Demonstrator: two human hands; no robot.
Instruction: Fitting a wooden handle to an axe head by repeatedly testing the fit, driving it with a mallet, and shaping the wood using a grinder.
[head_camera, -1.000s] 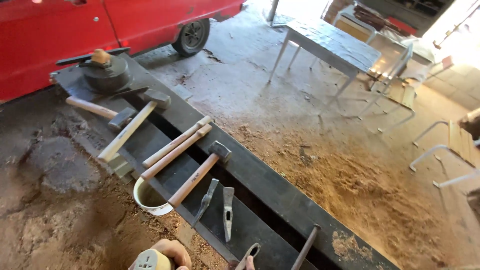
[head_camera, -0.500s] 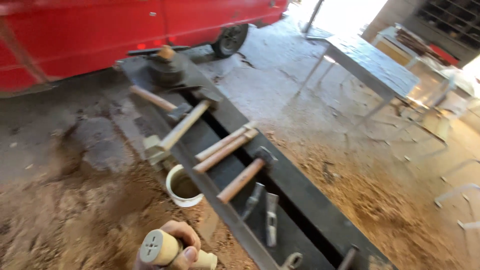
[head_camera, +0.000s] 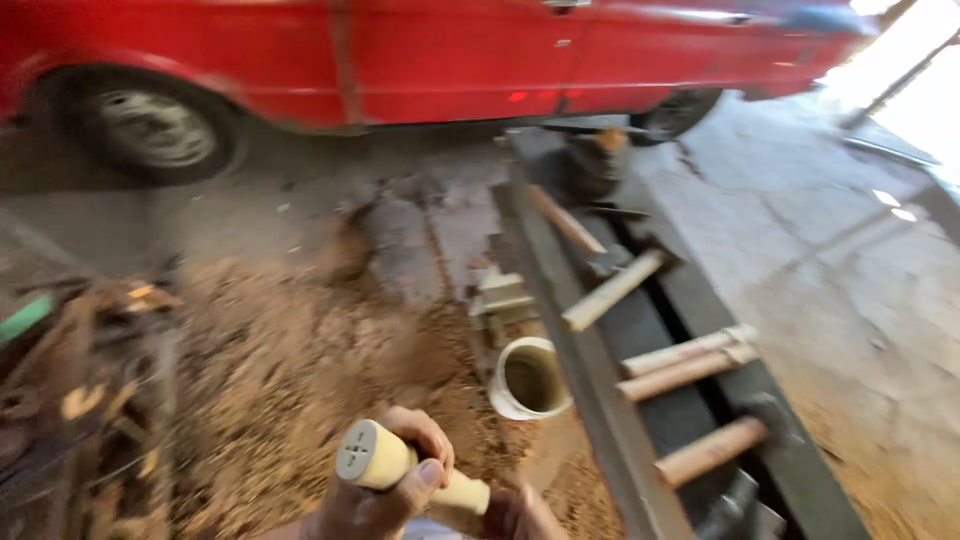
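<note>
Head view, blurred by motion. The left hand (head_camera: 385, 490) is clenched round a pale wooden handle (head_camera: 410, 470), whose long axis runs from its cross-slotted end at upper left down to the right hand (head_camera: 520, 512); that hand touches the lower end, though whether it grips cannot be told. A white cup (head_camera: 530, 378) stands just beyond. Four wooden-handled hammers (head_camera: 690, 360) lie across the dark steel counter (head_camera: 590, 400), right of both hands.
</note>
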